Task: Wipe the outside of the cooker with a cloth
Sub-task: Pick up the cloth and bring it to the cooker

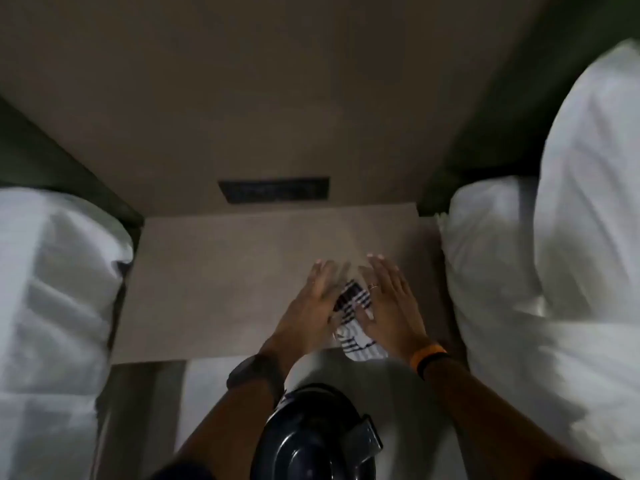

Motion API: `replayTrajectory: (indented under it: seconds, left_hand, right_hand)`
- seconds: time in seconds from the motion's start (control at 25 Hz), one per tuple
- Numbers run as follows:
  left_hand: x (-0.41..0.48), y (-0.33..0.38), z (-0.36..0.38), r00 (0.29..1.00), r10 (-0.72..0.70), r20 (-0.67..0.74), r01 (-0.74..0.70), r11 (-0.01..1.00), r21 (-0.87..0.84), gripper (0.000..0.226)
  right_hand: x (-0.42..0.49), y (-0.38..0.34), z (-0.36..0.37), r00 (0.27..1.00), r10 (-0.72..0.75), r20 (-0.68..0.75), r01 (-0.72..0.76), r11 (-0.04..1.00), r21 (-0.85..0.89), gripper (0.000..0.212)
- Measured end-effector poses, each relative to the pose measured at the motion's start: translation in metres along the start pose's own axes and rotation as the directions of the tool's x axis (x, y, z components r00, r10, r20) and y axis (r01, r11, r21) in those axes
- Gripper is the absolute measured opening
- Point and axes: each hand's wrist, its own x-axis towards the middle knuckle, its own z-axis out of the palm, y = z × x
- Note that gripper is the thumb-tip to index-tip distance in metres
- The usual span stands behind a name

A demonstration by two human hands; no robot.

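Note:
The cloth (352, 298), white with dark stripes, lies bunched on a beige surface (214, 289) between my two hands. My left hand (311, 303) rests against its left side with the fingers stretched forward. My right hand (393, 301), with a ring on one finger, presses its right side, and the thumb lies over the fabric. Both hands appear to hold the cloth between them, though the frame is blurred. The cooker (304, 438), with a glossy black lid and a dark handle on its right, sits directly below my forearms at the bottom centre. Neither hand touches it.
White bedding (52, 289) bulges on the left and white bedding (554, 254) on the right, close to the beige surface. A dark rectangular slot (273, 190) sits in the tan panel behind. A pale floor or tabletop (408, 410) surrounds the cooker.

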Motion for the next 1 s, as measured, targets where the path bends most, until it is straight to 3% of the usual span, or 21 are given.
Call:
replayTrajectory:
  seconds: [0.12,0.24,0.4,0.52,0.76,0.84,0.92,1.0]
  left_hand:
    - [0.023,-0.017,0.071,0.986,-0.072,0.153,0.106,0.969,-0.225,0.049]
    - [0.033,-0.034,0.111,0.975,-0.189,0.118,0.217,0.927,-0.306,0.046]
    - [0.028,-0.051,0.142,0.986,-0.076,-0.146,0.057,0.99,-0.128,0.036]
    - [0.021,-0.047,0.162,0.964,0.114,-0.239,-0.081,0.986,0.144,0.038]
    - [0.001,-0.032,0.16,0.955,0.058,-0.292,-0.019,0.991,0.135,0.014]
    - [-0.025,-0.027,0.157,0.954,0.08,-0.289,-0.036,0.988,0.153,0.015]
    - [-0.068,-0.022,0.156,0.96,0.091,-0.264,-0.082,0.996,0.044,0.015]
    - [-0.12,-0.014,0.148,0.968,-0.086,-0.237,0.017,0.96,-0.278,0.012]
  right_hand:
    - [-0.008,0.03,0.078,0.988,-0.026,0.154,0.024,1.0,0.014,0.075]
    - [-0.017,0.045,0.132,0.982,-0.062,0.178,0.056,0.998,0.043,0.072]
    - [-0.02,0.053,0.169,0.996,-0.051,0.079,0.049,0.998,0.031,0.067]
    - [-0.026,0.055,0.177,0.999,-0.034,-0.033,0.036,0.998,0.051,0.057]
    - [-0.05,0.031,0.178,0.983,0.097,-0.159,-0.072,0.985,0.155,0.048]
    - [-0.074,0.026,0.175,0.987,0.077,-0.14,-0.052,0.984,0.169,0.043]
    - [-0.109,0.016,0.168,0.99,0.075,-0.117,-0.048,0.975,0.217,0.04]
    - [-0.159,-0.003,0.164,0.988,0.11,-0.111,-0.073,0.951,0.3,0.04]
